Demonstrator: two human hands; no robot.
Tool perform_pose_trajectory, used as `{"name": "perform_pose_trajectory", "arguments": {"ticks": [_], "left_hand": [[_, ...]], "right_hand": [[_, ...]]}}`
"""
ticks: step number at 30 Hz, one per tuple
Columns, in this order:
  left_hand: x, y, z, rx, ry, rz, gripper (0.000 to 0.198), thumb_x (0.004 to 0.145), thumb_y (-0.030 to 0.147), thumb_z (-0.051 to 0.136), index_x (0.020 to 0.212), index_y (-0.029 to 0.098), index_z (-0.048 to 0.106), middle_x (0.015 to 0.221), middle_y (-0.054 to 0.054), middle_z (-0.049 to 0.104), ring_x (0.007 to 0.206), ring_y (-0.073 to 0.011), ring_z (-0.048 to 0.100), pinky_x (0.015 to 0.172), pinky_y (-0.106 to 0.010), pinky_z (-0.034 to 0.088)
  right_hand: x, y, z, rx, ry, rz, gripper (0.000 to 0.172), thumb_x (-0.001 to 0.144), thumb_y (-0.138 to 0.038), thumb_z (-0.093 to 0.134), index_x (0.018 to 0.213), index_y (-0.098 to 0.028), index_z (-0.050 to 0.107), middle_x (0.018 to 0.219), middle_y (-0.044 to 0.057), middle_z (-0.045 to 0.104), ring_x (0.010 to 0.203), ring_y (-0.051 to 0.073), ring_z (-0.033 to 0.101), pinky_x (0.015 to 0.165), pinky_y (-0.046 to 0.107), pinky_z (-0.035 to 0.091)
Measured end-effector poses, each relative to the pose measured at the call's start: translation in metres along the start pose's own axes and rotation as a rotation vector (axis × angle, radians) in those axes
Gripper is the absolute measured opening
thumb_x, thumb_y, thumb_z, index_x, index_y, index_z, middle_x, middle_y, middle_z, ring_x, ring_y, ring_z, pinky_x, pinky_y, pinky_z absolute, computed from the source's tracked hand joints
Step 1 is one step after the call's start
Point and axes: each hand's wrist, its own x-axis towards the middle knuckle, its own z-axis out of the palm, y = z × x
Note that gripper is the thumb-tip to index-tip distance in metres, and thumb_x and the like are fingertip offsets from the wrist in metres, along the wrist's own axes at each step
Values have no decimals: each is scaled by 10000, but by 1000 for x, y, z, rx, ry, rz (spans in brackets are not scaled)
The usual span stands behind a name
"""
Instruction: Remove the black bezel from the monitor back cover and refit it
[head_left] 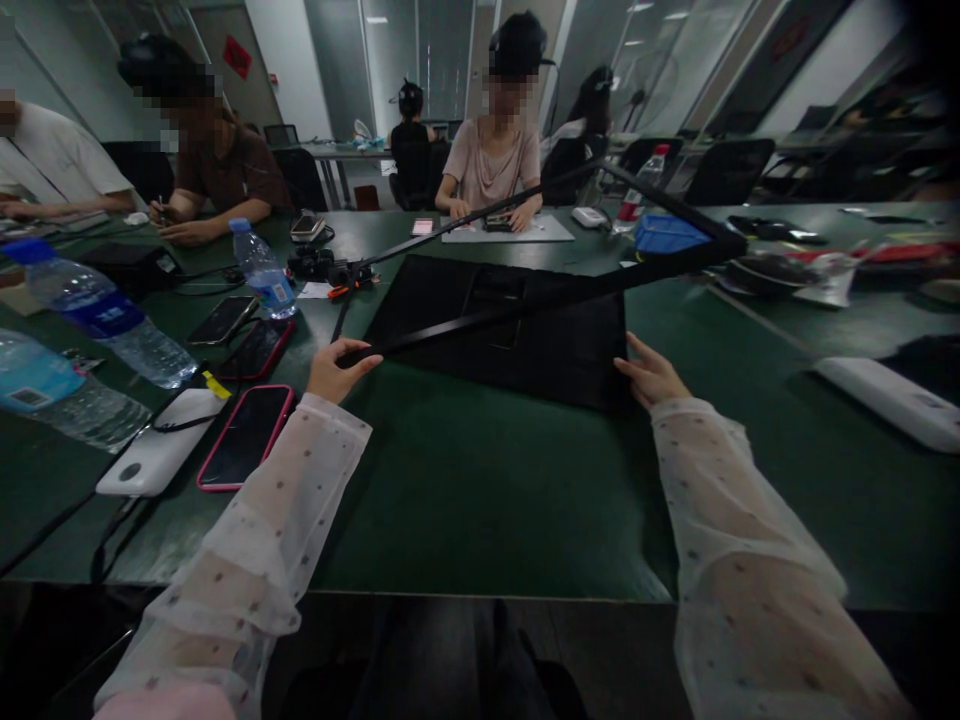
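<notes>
Sheer sleeves cover my arms. My left hand pinches the near-left end of a black frame, slanting above the black panel on the green table. My right hand touches the panel's right edge; whether those fingers pinch, I cannot tell. Steadying that edge should stop twisting.

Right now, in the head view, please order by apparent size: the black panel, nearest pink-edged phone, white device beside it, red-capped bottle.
Black panel: largest.
Pink-edged phone and white device: too alike to rank.
Red-capped bottle: smallest.
</notes>
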Motion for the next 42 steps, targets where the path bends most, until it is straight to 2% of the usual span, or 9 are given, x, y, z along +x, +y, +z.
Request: {"name": "perform_pose_trajectory", "arguments": {"ticks": [6,10,12,16,21,32,35,38,42], "left_hand": [[-3,-4,-1,92,-64,30,365,713,528,873,903,228,788,938,-58,800,911,-258,731,892,-403,561],[-6,-6,-1,173,-132,75,362,706,524,905,909,242,803,950,-55,800,912,-263,728,918,-420,547],[-6,-9,0,222,-165,96,354,709,522,915,913,255,807,973,-56,801,936,-266,727,921,-423,538],[-5,-19,1,301,-208,135,338,734,527,913,928,269,814,1001,-60,803,971,-270,722,945,-433,517],[-1,-29,1,319,-247,184,324,741,527,917,928,281,822,1023,-63,808,1072,-289,707,1013,-469,497],[1,-42,3,381,-284,251,250,754,462,923,901,282,830,1057,-69,792,1139,-302,679,1081,-511,472],[6,-46,3,377,-147,274,239,848,420,841,1016,251,827,1193,-101,763,1223,-300,656,1144,-495,453],[11,-53,1,419,73,95,349,920,367,735,1212,180,781,1309,-157,715,1242,-309,665,1156,-482,461],[15,-62,-4,412,46,-208,433,921,404,693,1253,135,767,1188,-158,771,1093,-311,735,1051,-444,534]], "right_hand": [[-1,-16,1,-78,156,-153,286,798,-355,817,1019,-218,699,905,39,731,889,176,708,933,338,593],[-10,-39,-10,54,-199,-91,743,771,-916,603,1018,-223,710,1088,168,756,1083,313,725,1020,487,586],[-11,-38,-9,-115,-232,-71,671,698,-833,759,993,-234,686,1014,139,748,1017,313,721,1028,512,576],[-5,-16,-2,-619,-29,-306,329,748,-336,776,1018,-205,641,905,65,662,936,254,663,1101,518,506],[1,11,-2,-1009,119,-512,428,827,-265,566,1216,-122,671,1189,196,645,1223,341,572,1184,564,411],[16,39,-8,-975,112,-556,541,824,-310,598,1336,-155,675,1155,188,658,1199,370,607,1134,620,468],[14,41,-7,-978,114,-537,541,816,-315,600,1324,-147,678,1177,199,683,1225,381,617,1147,628,464],[12,41,-5,-967,101,-507,547,817,-323,602,1330,-147,668,1217,199,705,1254,386,633,1163,623,463],[11,43,-5,-879,93,-450,557,832,-382,646,1351,-180,648,1275,176,715,1273,373,658,1164,608,481]]}}
